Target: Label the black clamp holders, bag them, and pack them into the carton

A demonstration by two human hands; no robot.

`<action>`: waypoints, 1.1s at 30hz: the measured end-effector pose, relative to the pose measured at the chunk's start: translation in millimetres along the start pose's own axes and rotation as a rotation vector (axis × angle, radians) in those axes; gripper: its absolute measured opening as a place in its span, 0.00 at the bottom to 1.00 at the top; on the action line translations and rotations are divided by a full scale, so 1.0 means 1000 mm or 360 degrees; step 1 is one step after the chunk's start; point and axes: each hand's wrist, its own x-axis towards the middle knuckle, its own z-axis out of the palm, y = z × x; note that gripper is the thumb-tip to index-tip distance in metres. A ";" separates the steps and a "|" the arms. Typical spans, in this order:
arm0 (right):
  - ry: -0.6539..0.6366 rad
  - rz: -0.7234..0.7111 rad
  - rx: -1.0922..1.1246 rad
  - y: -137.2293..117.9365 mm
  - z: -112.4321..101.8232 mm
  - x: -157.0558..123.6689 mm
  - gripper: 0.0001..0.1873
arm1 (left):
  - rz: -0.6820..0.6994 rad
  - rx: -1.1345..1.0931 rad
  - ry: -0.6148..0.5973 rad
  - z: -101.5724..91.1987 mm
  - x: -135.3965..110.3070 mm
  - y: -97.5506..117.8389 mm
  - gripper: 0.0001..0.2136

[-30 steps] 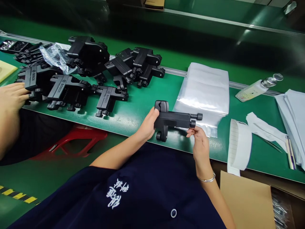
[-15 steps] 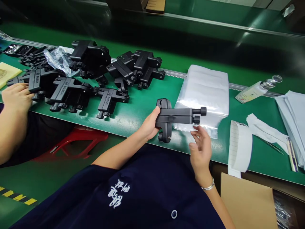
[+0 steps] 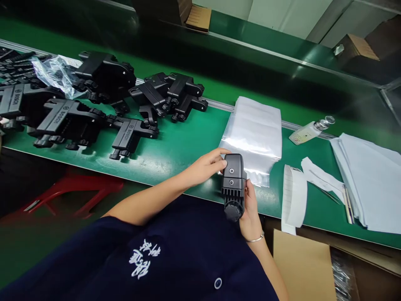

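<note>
I hold a black plastic bracket part (image 3: 233,184) over the near edge of the green work surface (image 3: 184,146), turned end-on toward me with its knob lowest. My left hand (image 3: 206,166) grips its top end from the left with curled fingers. My right hand (image 3: 249,207) wraps its lower end from the right, with a bracelet on that wrist. Just behind the part lies a stack of clear plastic bags (image 3: 255,133).
Several black bracket parts (image 3: 131,133) lie in clusters at the left, with a crumpled clear bag (image 3: 54,72) among them. A small bottle (image 3: 308,131), white label strips (image 3: 294,196) and grey sheets (image 3: 369,179) sit at right. A cardboard box (image 3: 303,267) stands below right, a red stool (image 3: 72,190) below left.
The part was horizontal in my left hand; it is now turned end-on toward me and my right hand has closed on its lower end. Another person's hand at far left has left view.
</note>
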 end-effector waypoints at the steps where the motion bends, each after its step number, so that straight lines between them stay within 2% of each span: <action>1: -0.0002 0.0031 0.0021 0.000 0.000 -0.001 0.22 | 0.0002 0.0028 0.0035 -0.001 0.001 0.002 0.18; 3: 0.0022 0.0058 0.0093 -0.001 -0.002 -0.003 0.20 | 0.0032 0.0090 -0.0001 -0.004 -0.001 0.008 0.19; 5: 0.0077 -0.0042 0.0143 -0.002 -0.008 -0.005 0.19 | 0.0082 0.0170 -0.0192 -0.011 -0.008 0.011 0.29; 6: 0.0115 -0.0162 0.0128 -0.003 -0.011 -0.006 0.20 | 0.0106 0.0233 -0.0292 -0.015 -0.013 0.011 0.35; 8: 0.0171 -0.0441 -0.0012 -0.005 -0.018 -0.010 0.27 | 0.0141 0.0385 -0.0410 -0.023 -0.024 0.009 0.45; 10: 0.0164 -0.0641 -0.0235 -0.010 -0.024 -0.015 0.37 | 0.0160 0.0459 -0.0387 -0.029 -0.033 0.005 0.45; 13: 0.0047 -0.0665 -0.0459 -0.019 -0.028 -0.018 0.41 | 0.0119 0.0266 -0.0302 -0.030 -0.038 -0.002 0.45; 16: -0.0071 -0.0537 -0.0431 -0.028 -0.029 -0.015 0.41 | -0.0084 -0.0266 -0.0217 -0.025 -0.036 -0.006 0.48; 18: -0.0094 -0.0424 -0.0407 -0.032 -0.027 -0.012 0.33 | -0.0309 -0.0663 -0.0144 -0.021 -0.034 -0.011 0.46; 20: -0.0043 -0.0350 -0.0423 -0.034 -0.024 -0.008 0.25 | -0.0577 -0.0972 -0.0062 -0.017 -0.033 -0.017 0.38; 23: 0.0062 -0.0324 -0.0427 -0.034 -0.017 -0.005 0.24 | -0.0931 -0.1290 0.0034 -0.014 -0.033 -0.028 0.24; 25: 0.0089 -0.0328 -0.0430 -0.032 -0.012 -0.004 0.25 | -0.1071 -0.1419 0.0068 -0.013 -0.034 -0.034 0.22; 30: 0.0060 -0.0401 -0.0547 -0.034 -0.006 -0.008 0.21 | -0.1159 -0.1495 0.0044 -0.020 -0.032 -0.040 0.23; 33: 0.0014 -0.0559 -0.0847 -0.040 0.006 -0.016 0.19 | -0.1106 -0.1400 0.0069 -0.025 -0.026 -0.044 0.20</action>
